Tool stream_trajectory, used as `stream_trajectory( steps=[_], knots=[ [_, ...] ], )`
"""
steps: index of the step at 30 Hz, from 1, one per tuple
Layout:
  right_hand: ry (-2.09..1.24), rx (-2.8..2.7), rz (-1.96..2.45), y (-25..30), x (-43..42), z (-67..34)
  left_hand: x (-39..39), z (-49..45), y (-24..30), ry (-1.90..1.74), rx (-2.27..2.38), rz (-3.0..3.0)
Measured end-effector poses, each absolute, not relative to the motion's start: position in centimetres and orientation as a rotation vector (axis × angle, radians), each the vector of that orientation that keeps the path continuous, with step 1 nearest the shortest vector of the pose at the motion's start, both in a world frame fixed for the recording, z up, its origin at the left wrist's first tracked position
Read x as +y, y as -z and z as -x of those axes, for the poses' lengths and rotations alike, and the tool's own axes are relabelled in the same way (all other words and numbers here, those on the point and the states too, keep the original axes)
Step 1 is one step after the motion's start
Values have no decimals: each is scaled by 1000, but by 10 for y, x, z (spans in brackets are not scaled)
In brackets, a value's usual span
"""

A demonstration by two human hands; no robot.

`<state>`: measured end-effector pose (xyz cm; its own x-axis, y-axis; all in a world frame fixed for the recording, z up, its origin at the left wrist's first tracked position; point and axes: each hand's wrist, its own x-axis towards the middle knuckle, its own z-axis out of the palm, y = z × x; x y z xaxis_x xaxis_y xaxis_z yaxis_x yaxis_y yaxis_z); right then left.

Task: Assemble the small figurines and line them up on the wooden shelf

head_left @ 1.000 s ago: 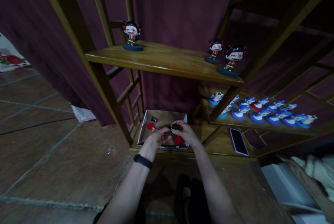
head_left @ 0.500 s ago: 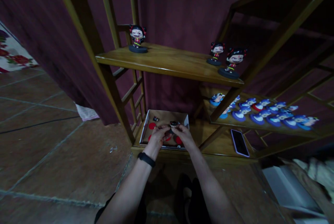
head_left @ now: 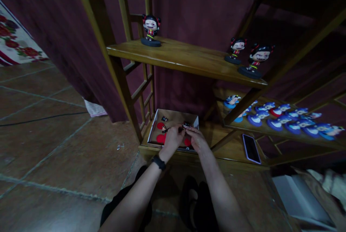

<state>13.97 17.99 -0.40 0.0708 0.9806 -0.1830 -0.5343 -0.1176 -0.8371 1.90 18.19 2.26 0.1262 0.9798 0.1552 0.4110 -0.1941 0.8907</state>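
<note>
Above a shallow cardboard box [head_left: 175, 115] on the low shelf, my left hand [head_left: 174, 136] and my right hand [head_left: 196, 137] meet, fingers closed around a small black-haired figurine [head_left: 186, 125]. Its head shows between my fingertips; its lower part is hidden by them. Inside the box lie red round discs [head_left: 161, 138] and small dark figurine parts [head_left: 164, 119]. Another small dark piece [head_left: 164, 129] lies just left of my left hand.
Three black-haired figurines, one at the left [head_left: 151, 30], stand on the upper shelf [head_left: 186, 57]. Several blue-and-white figurines [head_left: 281, 121] crowd the right shelf. A phone [head_left: 251, 148] lies on the low shelf. A wooden post [head_left: 119, 80] rises left of the box.
Both hands have shifted slightly right within the box, still closed on the figurine, which has tilted. The whole view has swung a little, moving the shelves rightward.
</note>
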Motion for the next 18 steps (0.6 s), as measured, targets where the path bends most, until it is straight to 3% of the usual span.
stream_trajectory(
  steps=[8,18],
  knots=[
    [-1428,-532,928,13,181,-150,163,-21,-39,-664,1483,-2450],
    [-1419,-440,897,13,171,-144,161,-22,-35,-559,1432,-2681]
  ],
)
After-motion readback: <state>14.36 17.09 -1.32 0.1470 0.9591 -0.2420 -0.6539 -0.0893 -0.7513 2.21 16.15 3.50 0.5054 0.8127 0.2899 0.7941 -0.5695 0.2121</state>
